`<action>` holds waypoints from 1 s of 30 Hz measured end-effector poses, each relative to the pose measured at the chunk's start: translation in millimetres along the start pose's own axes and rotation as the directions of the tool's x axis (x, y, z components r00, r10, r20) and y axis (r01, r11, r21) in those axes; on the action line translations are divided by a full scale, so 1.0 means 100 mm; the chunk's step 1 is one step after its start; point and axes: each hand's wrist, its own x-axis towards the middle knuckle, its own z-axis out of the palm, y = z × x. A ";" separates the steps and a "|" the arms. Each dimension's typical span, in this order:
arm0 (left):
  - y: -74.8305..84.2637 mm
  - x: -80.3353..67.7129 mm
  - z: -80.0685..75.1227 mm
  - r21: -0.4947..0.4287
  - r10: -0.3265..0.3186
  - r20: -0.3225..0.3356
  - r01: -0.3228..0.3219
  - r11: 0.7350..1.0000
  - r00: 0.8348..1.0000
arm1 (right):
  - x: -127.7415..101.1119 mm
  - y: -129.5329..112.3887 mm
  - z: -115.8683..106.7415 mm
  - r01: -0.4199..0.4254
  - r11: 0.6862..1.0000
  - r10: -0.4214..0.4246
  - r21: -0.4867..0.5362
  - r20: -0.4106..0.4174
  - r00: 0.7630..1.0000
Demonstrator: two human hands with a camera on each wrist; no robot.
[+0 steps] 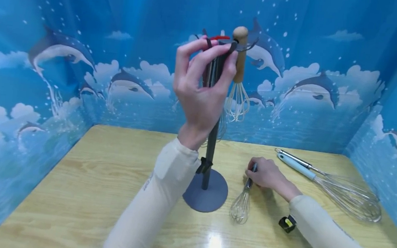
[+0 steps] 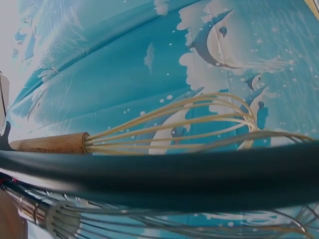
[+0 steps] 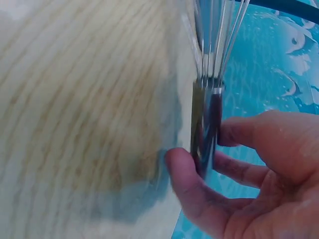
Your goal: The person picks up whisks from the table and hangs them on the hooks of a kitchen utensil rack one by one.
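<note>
My left hand (image 1: 205,74) is raised to the top of a dark metal whisk stand (image 1: 211,145), its fingers curled round the hooks there. On a hook just right of it hangs a wooden-handled whisk (image 1: 240,64), its wires (image 2: 174,124) pointing down. A metal whisk (image 2: 35,206) hangs by the pole, mostly hidden behind the hand in the head view; a red piece (image 1: 220,37) shows above the fingers. Low at the table, right of the stand's round base, my right hand (image 1: 263,173) pinches the handle of a small wire whisk (image 1: 240,208) between thumb and fingers (image 3: 187,172).
Two larger whisks, one with a light blue handle (image 1: 295,166) and one with a metal handle (image 1: 293,158), lie together at the right of the wooden table (image 1: 105,195). A blue dolphin-print curtain (image 1: 140,22) encloses the back and sides.
</note>
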 end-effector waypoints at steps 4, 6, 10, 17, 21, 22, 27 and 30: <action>0.01 0.01 -0.06 -0.048 -0.071 -0.047 0.069 0.996 0.996 | -0.04 0.03 -0.07 0.049 0.997 -0.043 0.051 -0.113 0.993; 0.02 0.01 -0.09 -0.121 -0.163 -0.077 0.153 0.981 0.984 | -0.07 0.03 -0.11 0.089 0.993 -0.074 0.079 -0.185 0.980; 0.05 0.01 -0.13 -0.229 -0.330 -0.068 0.308 0.924 0.941 | -0.16 0.02 -0.21 0.165 0.978 -0.115 0.129 -0.328 0.938; 0.05 0.04 -0.15 -0.255 -0.374 0.047 0.373 0.892 0.926 | -0.29 -0.12 -0.41 0.248 0.950 -0.118 0.189 -0.518 0.847; 0.03 0.07 -0.15 -0.277 -0.394 0.087 0.402 0.873 0.915 | -0.35 -0.22 -0.52 0.276 0.949 -0.123 0.152 -0.628 0.768; 0.02 0.08 -0.15 -0.282 -0.398 0.092 0.407 0.869 0.913 | -0.36 -0.25 -0.55 0.284 0.947 -0.124 0.150 -0.646 0.753; 0.01 0.09 -0.15 -0.310 -0.401 0.095 0.409 0.858 0.911 | -0.45 -0.36 -0.67 0.348 0.923 -0.132 0.160 -0.719 0.682; 0.01 0.08 -0.14 -0.333 -0.399 0.089 0.405 0.852 0.913 | -0.50 -0.44 -0.73 0.407 0.894 -0.139 0.188 -0.748 0.650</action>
